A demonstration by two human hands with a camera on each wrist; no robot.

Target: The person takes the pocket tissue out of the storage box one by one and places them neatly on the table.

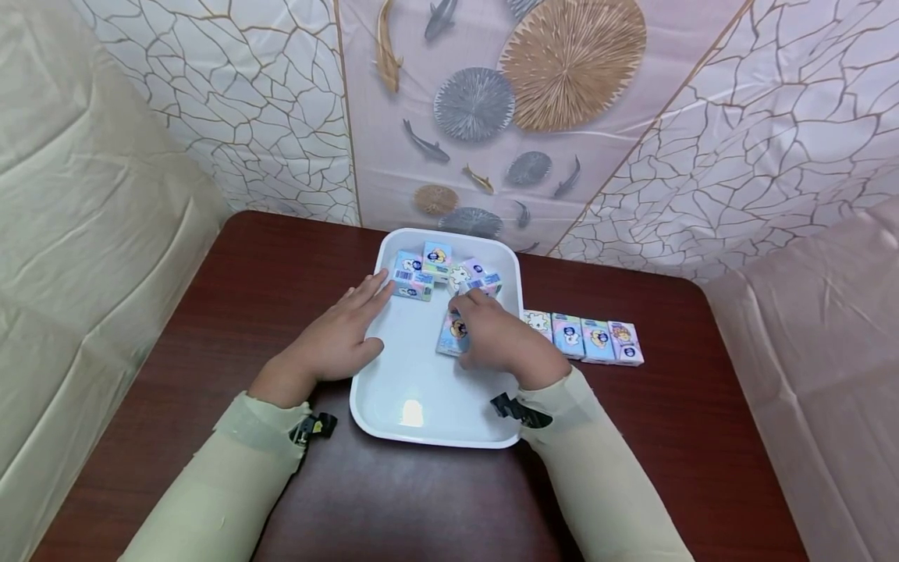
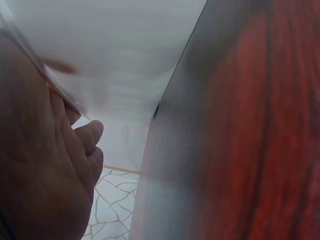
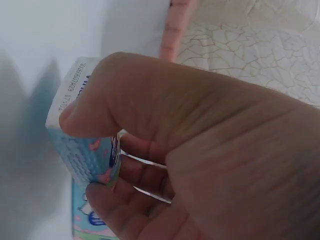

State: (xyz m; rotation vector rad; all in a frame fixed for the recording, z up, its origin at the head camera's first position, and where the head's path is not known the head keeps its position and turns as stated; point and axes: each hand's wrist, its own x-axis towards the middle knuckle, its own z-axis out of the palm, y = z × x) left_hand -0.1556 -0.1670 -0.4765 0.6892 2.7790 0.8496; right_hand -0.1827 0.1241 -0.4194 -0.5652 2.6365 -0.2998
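A white tray point(image 1: 400, 382) lies on the table with several small pastel packets, like pocket tissue packs, inside it. My right hand point(image 1: 499, 336) is over the tray's right half and grips one blue packet point(image 1: 450, 336). In the right wrist view, thumb and fingers pinch this tissue packet point(image 3: 87, 155), whose white side carries a printed date; another packet point(image 3: 90, 217) shows below it. My left hand point(image 1: 337, 339) rests at the tray's left rim, its fingers extended. Seen from the left wrist, the hand point(image 2: 45, 145) lies along the tray's side point(image 2: 115, 55).
Toward the tray's far end sit loose packets, some at the left point(image 1: 413, 277) and some at the right point(image 1: 477, 273). A row of packets point(image 1: 597, 341) lies on the dark wooden table point(image 1: 674, 421) just right of the tray. Patterned cloth point(image 1: 281, 101) stands behind the table.
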